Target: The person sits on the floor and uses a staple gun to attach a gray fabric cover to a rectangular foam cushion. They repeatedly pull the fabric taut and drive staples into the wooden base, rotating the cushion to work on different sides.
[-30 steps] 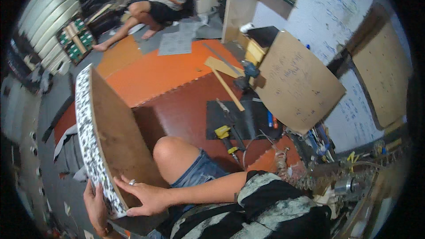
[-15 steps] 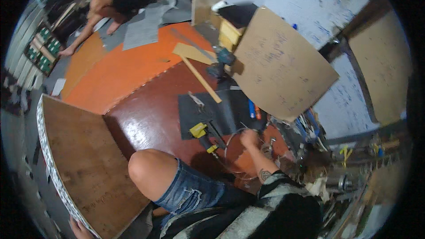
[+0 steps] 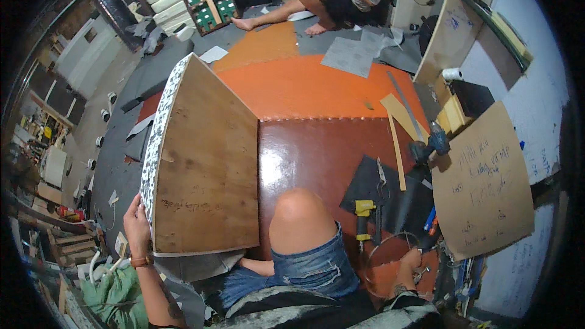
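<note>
A wooden panel (image 3: 207,176) stands upright at my left, its bare brown face toward me and a speckled black-and-white foam layer (image 3: 163,122) along its far side. My left hand (image 3: 138,225) grips the foam-covered edge of this panel, fingers on the speckled side. Low on the right, my right hand (image 3: 412,260) is closed beside a thin clear looped hose (image 3: 370,268); anything inside the fingers is hidden. A yellow and black staple gun (image 3: 364,216) lies just left of that hand, on the dark sheet's edge. Scissors (image 3: 381,172) rest on the black sheet (image 3: 396,198).
Beyond the panel spreads an orange and maroon padded mat (image 3: 317,88). A teal drill (image 3: 436,139), a wooden strip (image 3: 397,155) and a large brown cardboard sheet (image 3: 484,189) stand at right. Another person (image 3: 347,0) sits on the floor at the back.
My view has swung left and up, so the panel now shows nearer the middle. The left hand still grips the panel's edge; the right hand remains low near the hose.
</note>
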### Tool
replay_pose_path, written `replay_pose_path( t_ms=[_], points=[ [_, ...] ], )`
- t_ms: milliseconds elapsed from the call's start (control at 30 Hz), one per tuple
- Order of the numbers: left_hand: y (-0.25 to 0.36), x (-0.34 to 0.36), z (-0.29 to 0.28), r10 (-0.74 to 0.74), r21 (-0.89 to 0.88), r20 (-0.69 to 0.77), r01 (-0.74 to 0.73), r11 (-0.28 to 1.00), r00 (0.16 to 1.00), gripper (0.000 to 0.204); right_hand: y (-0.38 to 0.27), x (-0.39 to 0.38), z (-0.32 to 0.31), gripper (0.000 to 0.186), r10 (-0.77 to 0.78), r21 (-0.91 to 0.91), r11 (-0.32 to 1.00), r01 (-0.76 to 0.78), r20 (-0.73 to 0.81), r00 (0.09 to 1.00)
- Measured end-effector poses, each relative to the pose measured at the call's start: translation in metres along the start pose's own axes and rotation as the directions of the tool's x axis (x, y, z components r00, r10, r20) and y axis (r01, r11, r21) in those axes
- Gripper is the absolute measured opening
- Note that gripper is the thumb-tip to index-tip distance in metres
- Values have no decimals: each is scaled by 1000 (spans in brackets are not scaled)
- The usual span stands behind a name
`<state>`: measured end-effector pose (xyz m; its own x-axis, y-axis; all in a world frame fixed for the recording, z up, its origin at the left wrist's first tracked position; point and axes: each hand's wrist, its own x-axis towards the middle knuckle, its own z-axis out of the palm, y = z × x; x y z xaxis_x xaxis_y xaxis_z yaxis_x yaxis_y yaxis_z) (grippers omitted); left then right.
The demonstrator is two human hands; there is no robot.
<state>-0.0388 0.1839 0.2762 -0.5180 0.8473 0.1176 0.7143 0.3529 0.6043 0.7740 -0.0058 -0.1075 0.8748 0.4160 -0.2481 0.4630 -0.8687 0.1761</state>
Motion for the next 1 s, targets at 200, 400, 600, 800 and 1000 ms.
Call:
replay_pose_path(
  t_ms=[200,400,600,800,1000],
  points=[
    [-43,14,0,8,-185,8,-6,983,1000,38,36,22,45,29,-350,-75,933,352,42,936],
    [-33,10,-10,-48,-273,100,73,959,994,67,77,28,53,39,-262,677,676,293,-151,953],
    [37,-7,-10,47,-10,111,-46,999,993,86,23,1,-41,30,-226,570,713,408,-364,903],
    [101,12,7,303,60,205,-321,945,931,66,-137,-34,-131,24,-507,381,592,710,-508,696],
    [100,105,-32,370,54,339,-411,910,865,61,-335,-124,-205,26,-758,602,319,732,-302,578]
  ],
)
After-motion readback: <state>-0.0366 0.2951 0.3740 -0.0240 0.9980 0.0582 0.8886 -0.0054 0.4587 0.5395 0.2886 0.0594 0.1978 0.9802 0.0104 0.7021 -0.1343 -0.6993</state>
